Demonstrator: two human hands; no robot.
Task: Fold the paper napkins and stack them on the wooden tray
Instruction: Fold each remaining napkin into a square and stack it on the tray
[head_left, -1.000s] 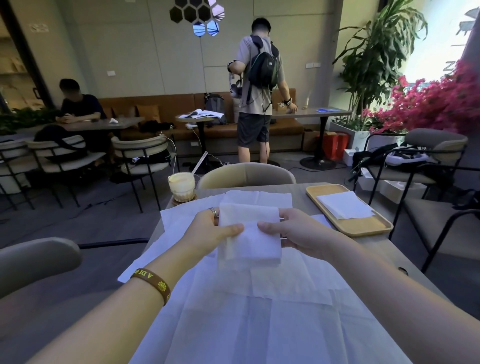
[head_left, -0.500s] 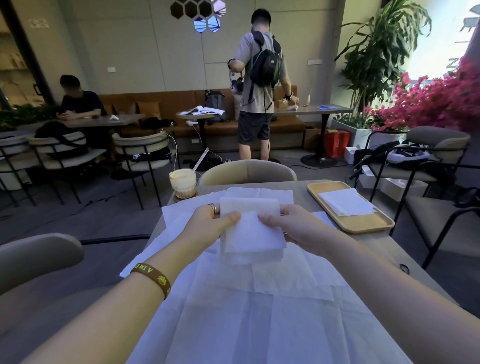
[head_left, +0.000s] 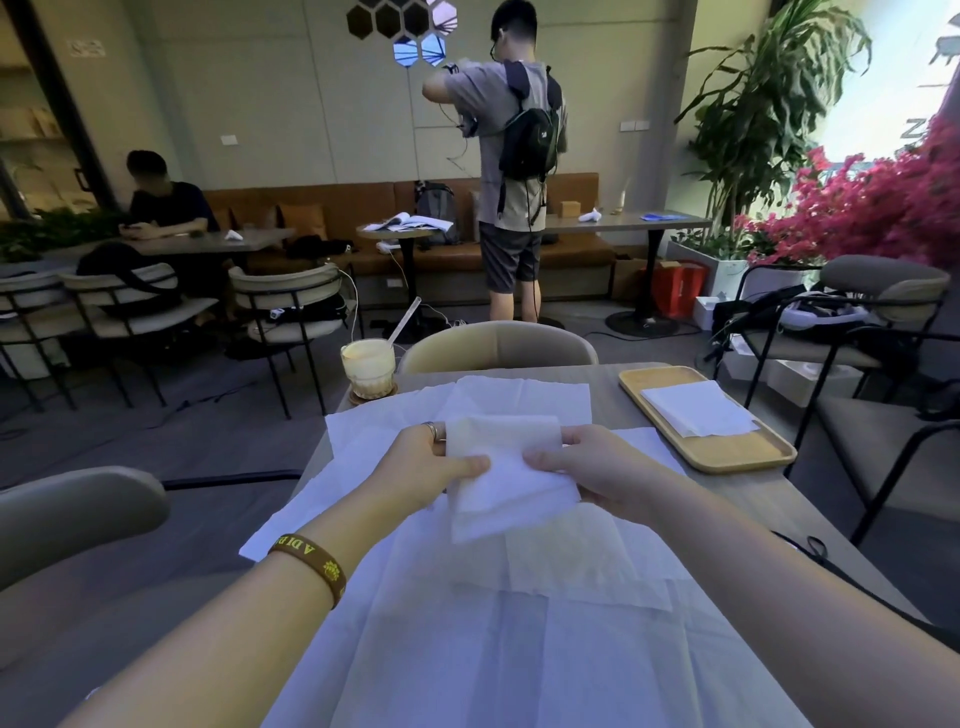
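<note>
Brown, with pale lettering only partly readable, a wristband circles the left forearm. Beyond it the left hand pinches the left edge of a folded napkin, thumb on top; its other fingers are hidden behind the paper, apart from one that wears a ring. The napkin is held up above the unfolded napkins that cover most of the table, and these run off the lower edge of the view. The right hand grips the napkin's right edge the same way, thumb over, fingers tucked out of sight underneath. Farther right, well apart, the wooden tray sits near the table's edge with a folded napkin stack on it; how many layers it has cannot be told.
</note>
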